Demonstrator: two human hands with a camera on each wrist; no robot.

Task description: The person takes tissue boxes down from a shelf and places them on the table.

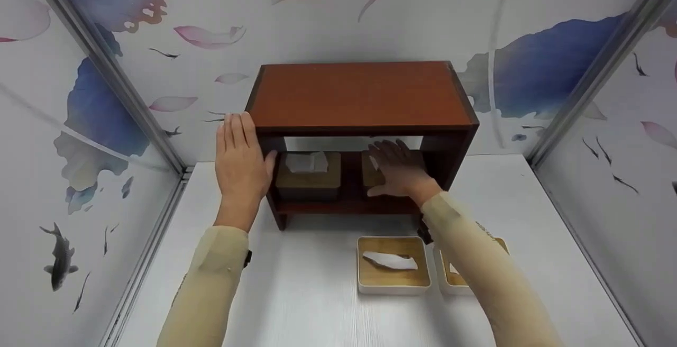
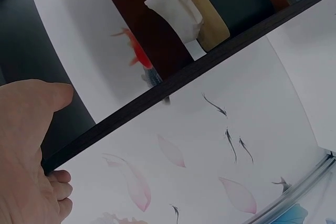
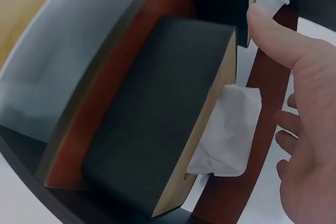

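Observation:
A reddish-brown wooden shelf unit (image 1: pixel 359 96) stands against the back wall. My left hand (image 1: pixel 238 162) rests at its left side panel, fingers straight along the outside and thumb at the inner front edge. The panel's dark edge (image 2: pixel 210 59) runs between thumb and fingers in the left wrist view. Inside, on the lower board, sit two dark tissue boxes with wooden lids, a left one (image 1: pixel 309 180) and a right one (image 3: pixel 157 108). My right hand (image 1: pixel 396 167) reaches into the shelf over the right box, fingers spread, beside its white tissue (image 3: pixel 231 135), holding nothing.
Two white-rimmed boxes with wood-coloured tops stand on the white table in front of the shelf: one box (image 1: pixel 394 283) with a white tissue, another (image 1: pixel 457 286) partly hidden by my right sleeve. Patterned panels (image 1: pixel 338 24) close in the back and sides.

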